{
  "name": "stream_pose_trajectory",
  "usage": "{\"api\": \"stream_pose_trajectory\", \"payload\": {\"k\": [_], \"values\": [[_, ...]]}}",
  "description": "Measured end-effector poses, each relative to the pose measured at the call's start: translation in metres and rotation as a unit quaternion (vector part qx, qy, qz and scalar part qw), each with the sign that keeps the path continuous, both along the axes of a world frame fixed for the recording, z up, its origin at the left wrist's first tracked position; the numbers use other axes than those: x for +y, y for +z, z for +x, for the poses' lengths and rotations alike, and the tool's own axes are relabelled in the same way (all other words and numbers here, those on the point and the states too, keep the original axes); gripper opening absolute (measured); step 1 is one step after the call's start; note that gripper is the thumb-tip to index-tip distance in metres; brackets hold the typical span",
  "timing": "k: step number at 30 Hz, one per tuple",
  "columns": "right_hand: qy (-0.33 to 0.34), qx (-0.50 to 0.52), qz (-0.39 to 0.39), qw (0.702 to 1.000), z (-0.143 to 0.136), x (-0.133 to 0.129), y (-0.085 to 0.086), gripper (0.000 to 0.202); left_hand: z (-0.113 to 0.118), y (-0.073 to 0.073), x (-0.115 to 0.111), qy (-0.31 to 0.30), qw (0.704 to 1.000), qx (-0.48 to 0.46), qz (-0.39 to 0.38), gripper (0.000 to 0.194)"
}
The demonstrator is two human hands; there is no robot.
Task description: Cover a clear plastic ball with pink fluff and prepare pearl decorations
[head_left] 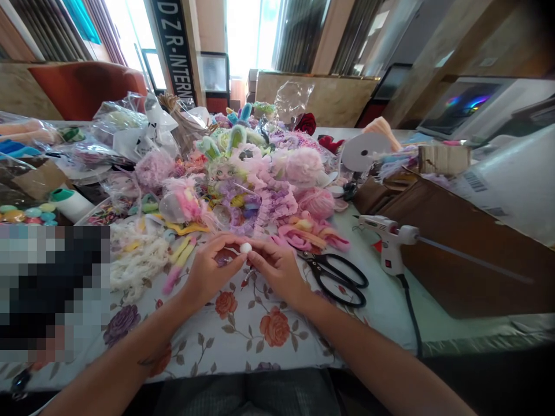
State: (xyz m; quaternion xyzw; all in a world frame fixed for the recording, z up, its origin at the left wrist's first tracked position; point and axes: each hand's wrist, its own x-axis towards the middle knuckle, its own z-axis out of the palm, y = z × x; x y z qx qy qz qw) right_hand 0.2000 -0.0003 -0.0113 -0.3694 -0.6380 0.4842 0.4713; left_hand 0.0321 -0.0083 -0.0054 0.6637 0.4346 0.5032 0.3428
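My left hand [215, 264] and my right hand [278, 267] meet in front of me over the flowered cloth. Between their fingertips they pinch a small white ball [245, 248]; its material is too small to make out. A short beaded piece [248, 274] shows just below the fingers, and whether it joins the ball I cannot tell. Black-handled scissors [336, 279] lie close beside my right hand. Pink and yellow fuzzy strips [178, 263] rest left of my left hand, near a heap of cream yarn [132, 260].
A white glue gun [389, 240] with a glue stick stands at the right, its cord running to the table's front edge. Behind it is a cardboard box [472, 254]. Yarn, ruffled trim [277, 202] and a doll [223, 172] pile up ahead. A white thread spool [71, 203] lies left.
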Motion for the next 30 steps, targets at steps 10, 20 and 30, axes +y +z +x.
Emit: {"api": "stream_pose_trajectory", "payload": {"k": [10,20,30], "values": [[-0.033,0.005,-0.011,0.999,-0.004,-0.003,-0.005,0.022,0.001,-0.007,0.0,0.001,0.999,0.02,-0.028,0.015],[-0.086,-0.073,0.032,0.993,-0.004,-0.002,-0.002,0.014,0.004,-0.011,-0.003,0.017,0.998,-0.024,-0.058,0.011],[-0.044,-0.041,-0.041,0.997,-0.002,0.0,0.002,0.024,0.002,-0.006,0.003,-0.018,0.967,-0.159,-0.196,0.02]]}}
